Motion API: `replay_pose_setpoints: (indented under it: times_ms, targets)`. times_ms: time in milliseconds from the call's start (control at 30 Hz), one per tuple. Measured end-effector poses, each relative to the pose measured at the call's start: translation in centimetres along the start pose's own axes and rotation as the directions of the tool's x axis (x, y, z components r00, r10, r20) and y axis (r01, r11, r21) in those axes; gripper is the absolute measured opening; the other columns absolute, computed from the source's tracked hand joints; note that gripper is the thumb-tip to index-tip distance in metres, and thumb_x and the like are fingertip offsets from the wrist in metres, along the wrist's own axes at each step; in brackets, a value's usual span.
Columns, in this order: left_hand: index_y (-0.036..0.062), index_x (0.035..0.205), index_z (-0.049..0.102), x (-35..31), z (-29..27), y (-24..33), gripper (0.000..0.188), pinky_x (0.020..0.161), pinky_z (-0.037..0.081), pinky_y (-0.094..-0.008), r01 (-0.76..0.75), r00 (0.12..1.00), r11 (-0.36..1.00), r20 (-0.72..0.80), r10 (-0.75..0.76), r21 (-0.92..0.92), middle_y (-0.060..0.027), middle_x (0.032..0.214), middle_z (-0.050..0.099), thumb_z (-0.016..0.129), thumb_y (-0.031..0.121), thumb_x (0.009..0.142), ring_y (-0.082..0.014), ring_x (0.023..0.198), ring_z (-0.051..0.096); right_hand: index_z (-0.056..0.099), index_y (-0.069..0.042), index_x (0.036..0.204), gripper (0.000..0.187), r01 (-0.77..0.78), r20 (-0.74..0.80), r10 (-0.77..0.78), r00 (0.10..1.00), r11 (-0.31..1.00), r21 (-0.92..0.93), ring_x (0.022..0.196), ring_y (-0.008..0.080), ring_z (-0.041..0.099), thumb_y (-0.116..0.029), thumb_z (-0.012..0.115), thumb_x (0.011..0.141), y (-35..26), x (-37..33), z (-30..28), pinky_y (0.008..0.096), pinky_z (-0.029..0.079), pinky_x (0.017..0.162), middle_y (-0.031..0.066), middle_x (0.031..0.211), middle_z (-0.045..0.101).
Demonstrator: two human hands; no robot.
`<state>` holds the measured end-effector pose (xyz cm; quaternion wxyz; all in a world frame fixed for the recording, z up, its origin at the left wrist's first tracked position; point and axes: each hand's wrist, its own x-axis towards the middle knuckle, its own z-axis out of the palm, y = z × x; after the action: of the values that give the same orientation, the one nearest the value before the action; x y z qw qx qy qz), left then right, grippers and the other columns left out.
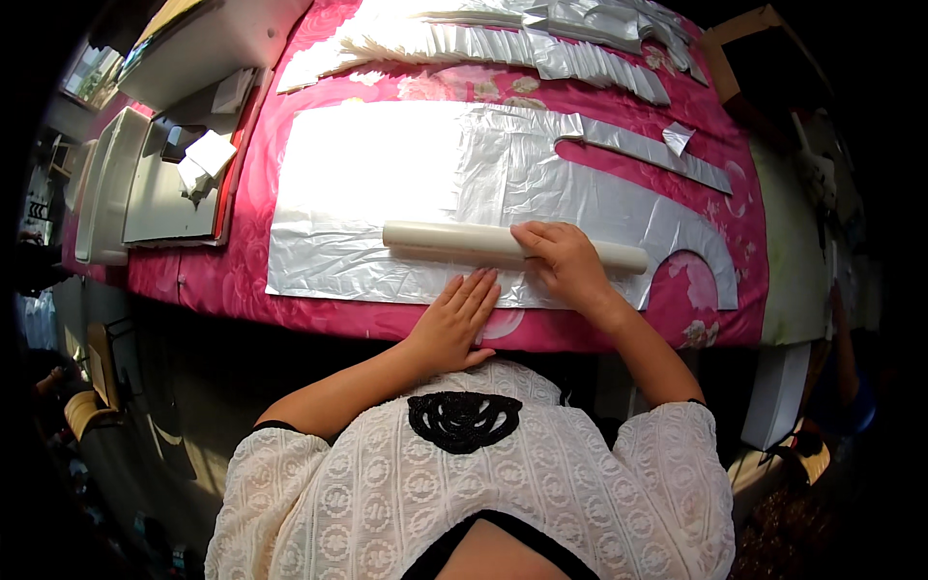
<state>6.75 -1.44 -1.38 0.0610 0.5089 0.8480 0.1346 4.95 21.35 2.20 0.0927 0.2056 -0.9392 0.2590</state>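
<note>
A large silvery-white plastic sheet [358, 174], shaped like an apron or a bag with curved cut-outs at its right end, lies spread over the pink floral cloth. Across its near half rests a smooth off-white tube [445, 238], roughly level from left to right. My right hand [565, 259] is closed over the tube, right of its middle. Flat on the sheet's near edge, just below the tube, my left hand [459, 314] lies with fingers stretched out. It holds nothing.
Pleated stacks of similar plastic [483, 46] lie at the table's far side. A small silvery scrap [678, 137] sits by the sheet's upper strip. Left, a shallow tray [145, 215] bears white pieces, beside a white bin [102, 193]. A cardboard box [739, 43] stands far right.
</note>
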Motion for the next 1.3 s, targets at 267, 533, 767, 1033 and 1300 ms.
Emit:
replay_pose_setpoints:
  times_ms: [267, 533, 767, 1033, 1300]
  targets:
    - [-0.0076, 0.13, 0.033, -0.4, 1.4, 1.4, 0.071, 0.108, 0.017, -0.045, 0.046, 0.998, 0.992, -0.042, -0.041, 0.117, -0.0235, 0.142, 0.025, 0.057, 0.026, 0.072, -0.035, 0.134, 0.021, 0.058, -0.015, 0.116, 0.046, 0.006, -0.098, -0.012, 0.995, 0.998, -0.062, 0.101, 0.0247, 0.054, -0.002, 0.062, 0.071, 3.7, 9.1, 2.8, 0.0364, 0.038, 0.093, 0.0041, 0.109, 0.061]
    - [-0.0008, 0.119, 0.048, -3.7, -0.4, -2.5, 0.057, 0.102, 0.033, -0.0428, -0.163, 0.98, 0.96, -0.148, 0.131, -0.229, -0.0158, 0.131, 0.041, 0.069, 0.017, 0.069, -0.0304, 0.123, 0.039, 0.058, -0.006, 0.111, 0.043, 0.102, -0.03, -0.101, 0.994, 0.993, 0.051, 0.107, 0.0279, 0.049, 0.004, 0.058, 0.069, 2.4, 8.0, 1.8, 0.0365, 0.04, 0.093, 0.0103, 0.11, 0.056]
    - [0.0021, 0.098, 0.059, -3.9, -0.7, -3.8, 0.028, 0.092, 0.044, -0.0389, -0.347, 0.92, 0.902, -0.282, 0.274, -0.256, -0.0117, 0.112, 0.057, 0.066, 0.012, 0.072, -0.0265, 0.106, 0.055, 0.055, -0.003, 0.111, 0.048, 0.203, 0.153, -0.233, 0.96, 0.961, 0.187, 0.109, 0.0301, 0.049, 0.002, 0.058, 0.064, -2.2, 0.9, 3.4, 0.0368, 0.041, 0.093, 0.0129, 0.114, 0.054]
    - [0.002, 0.107, 0.057, -0.2, -5.6, -5.1, 0.04, 0.093, 0.043, -0.0376, -0.21, 0.93, 0.934, -0.353, 0.1, -0.289, -0.0126, 0.115, 0.058, 0.068, 0.015, 0.071, -0.0266, 0.11, 0.053, 0.062, -0.004, 0.099, 0.032, 0.107, -0.043, -0.101, 0.994, 0.974, 0.198, 0.091, 0.0269, 0.057, -0.001, 0.062, 0.067, -1.6, 1.1, 5.3, 0.0343, 0.048, 0.08, 0.0088, 0.1, 0.061]
    - [0.0028, 0.106, 0.058, 1.2, -3.1, -6.3, 0.031, 0.084, 0.045, -0.0358, 0.006, 0.952, 0.957, -0.291, -0.094, -0.289, -0.0132, 0.097, 0.063, 0.057, 0.011, 0.076, -0.0275, 0.094, 0.06, 0.067, -0.008, 0.09, 0.016, -0.108, -0.005, 0.113, 0.994, 0.96, 0.259, 0.078, 0.0249, 0.06, -0.007, 0.062, 0.075, -1.5, 1.1, 4.0, 0.0321, 0.049, 0.069, 0.0077, 0.087, 0.065]
